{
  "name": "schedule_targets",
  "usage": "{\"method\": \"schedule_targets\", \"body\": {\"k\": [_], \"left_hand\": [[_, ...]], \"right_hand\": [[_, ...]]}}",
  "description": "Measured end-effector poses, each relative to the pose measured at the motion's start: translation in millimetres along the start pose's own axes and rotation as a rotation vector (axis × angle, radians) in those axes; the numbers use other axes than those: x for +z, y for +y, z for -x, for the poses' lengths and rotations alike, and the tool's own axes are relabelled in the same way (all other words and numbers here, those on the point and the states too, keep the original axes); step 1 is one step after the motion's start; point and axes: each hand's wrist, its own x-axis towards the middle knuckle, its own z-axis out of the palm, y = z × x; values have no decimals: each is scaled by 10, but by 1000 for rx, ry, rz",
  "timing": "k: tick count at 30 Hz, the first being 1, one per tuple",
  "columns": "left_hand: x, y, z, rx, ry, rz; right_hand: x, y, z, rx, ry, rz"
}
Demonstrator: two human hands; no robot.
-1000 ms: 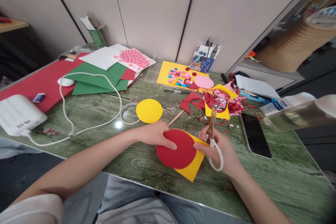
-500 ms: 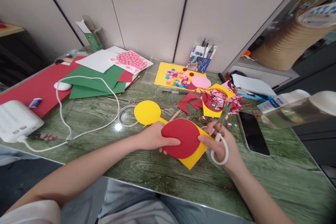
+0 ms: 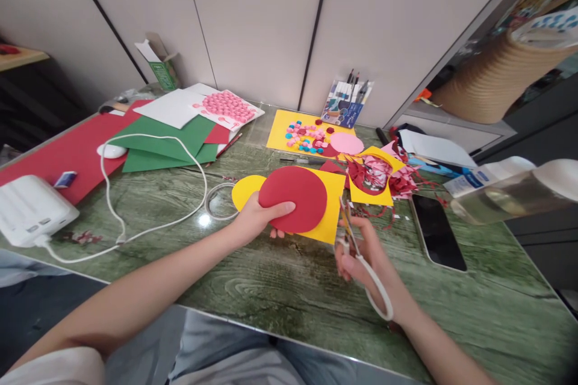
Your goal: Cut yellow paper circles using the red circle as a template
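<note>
My left hand pinches a red paper circle flat against a yellow paper sheet, thumb on top and fingers underneath. The circle covers much of the sheet, whose right side sticks out beyond it. My right hand is closed on white-handled scissors, their blades pointing up and away beside the sheet's right edge. Whether the blades touch the paper I cannot tell. Partly behind my left hand, a yellow paper circle lies on the table.
Red and pink scraps lie beyond my right hand, with a phone and a bottle further right. A white cable loops from a power bank at left. Green sheets and pompoms lie behind.
My left hand has moved the red circle and yellow sheet left and away from me. My right hand has come off the paper, and the scissors have swung round to the sheet's right edge.
</note>
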Motion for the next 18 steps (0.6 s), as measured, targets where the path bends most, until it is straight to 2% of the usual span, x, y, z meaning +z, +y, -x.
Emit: {"method": "schedule_targets", "body": {"k": [5,18], "left_hand": [[-8,-22,-8,36,11,26],[13,-33,7,52,43,33]], "right_hand": [[27,77,-41,97,-38,-23],[-62,139,-60,156,-156,-52]]}}
